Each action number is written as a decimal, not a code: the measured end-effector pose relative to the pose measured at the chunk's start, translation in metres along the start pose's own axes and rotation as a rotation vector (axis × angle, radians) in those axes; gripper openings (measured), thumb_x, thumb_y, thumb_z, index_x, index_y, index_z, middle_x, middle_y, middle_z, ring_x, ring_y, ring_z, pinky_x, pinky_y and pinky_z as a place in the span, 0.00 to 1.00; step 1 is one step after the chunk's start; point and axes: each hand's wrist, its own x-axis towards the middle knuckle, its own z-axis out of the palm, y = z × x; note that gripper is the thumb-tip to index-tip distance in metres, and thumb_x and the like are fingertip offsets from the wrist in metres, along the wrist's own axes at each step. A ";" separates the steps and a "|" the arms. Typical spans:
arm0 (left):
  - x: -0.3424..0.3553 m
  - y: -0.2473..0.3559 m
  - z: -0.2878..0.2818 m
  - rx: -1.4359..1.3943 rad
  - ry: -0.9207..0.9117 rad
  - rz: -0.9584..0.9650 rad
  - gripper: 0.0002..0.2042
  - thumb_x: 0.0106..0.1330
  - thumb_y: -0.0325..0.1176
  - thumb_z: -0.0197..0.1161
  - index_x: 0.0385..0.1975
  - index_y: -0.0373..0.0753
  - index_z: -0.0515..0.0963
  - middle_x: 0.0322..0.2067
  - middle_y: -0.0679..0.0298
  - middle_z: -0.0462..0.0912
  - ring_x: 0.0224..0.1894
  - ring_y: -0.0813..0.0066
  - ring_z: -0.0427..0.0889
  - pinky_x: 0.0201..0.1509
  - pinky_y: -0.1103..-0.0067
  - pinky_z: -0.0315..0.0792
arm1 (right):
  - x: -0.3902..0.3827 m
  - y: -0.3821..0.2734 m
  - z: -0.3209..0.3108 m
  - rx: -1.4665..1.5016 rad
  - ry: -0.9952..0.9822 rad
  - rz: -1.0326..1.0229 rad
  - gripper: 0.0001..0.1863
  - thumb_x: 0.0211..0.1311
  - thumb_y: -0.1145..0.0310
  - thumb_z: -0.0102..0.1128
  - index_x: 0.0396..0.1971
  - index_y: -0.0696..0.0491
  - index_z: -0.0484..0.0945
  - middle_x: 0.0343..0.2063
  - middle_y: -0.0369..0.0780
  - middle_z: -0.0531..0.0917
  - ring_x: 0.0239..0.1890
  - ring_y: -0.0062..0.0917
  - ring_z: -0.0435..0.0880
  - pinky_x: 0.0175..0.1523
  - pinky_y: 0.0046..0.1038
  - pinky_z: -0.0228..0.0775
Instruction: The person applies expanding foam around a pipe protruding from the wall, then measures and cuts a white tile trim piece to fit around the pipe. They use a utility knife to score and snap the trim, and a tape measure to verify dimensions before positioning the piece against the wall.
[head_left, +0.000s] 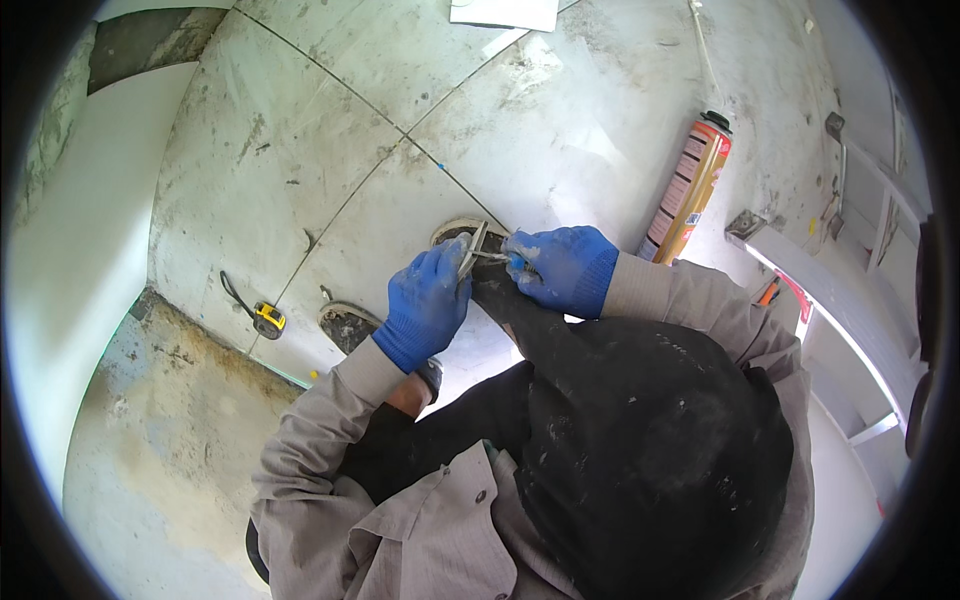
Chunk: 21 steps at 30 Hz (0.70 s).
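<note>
Both my hands wear blue gloves and come together above my raised knee. My left hand (425, 308) is closed around a thin, pale, narrow strip (475, 248) that sticks up past the fingers. Close beside it on the right, my right hand (565, 272) is closed in a pinch. From its fingers a slim grey piece (490, 256) reaches left and crosses the pale strip. Its far end is hidden in the glove, so its kind cannot be told. My dark shoe (348, 326) rests on the floor left of the hands, and the other shoe shows just beyond them.
A yellow and black tape measure (268, 320) lies on the tiles at left. Right of my hands is a foam can (687, 190) with a black cap. A white ladder (835, 300) lies or leans at far right. A white sheet (503, 12) is at the top edge.
</note>
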 end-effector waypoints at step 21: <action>0.008 -0.006 0.000 -0.044 0.015 0.051 0.22 0.60 0.30 0.64 0.56 0.34 0.74 0.43 0.55 0.82 0.43 0.59 0.84 0.44 0.67 0.79 | 0.006 0.016 0.006 0.055 0.000 0.032 0.16 0.68 0.57 0.51 0.47 0.52 0.72 0.33 0.52 0.84 0.39 0.50 0.84 0.46 0.49 0.75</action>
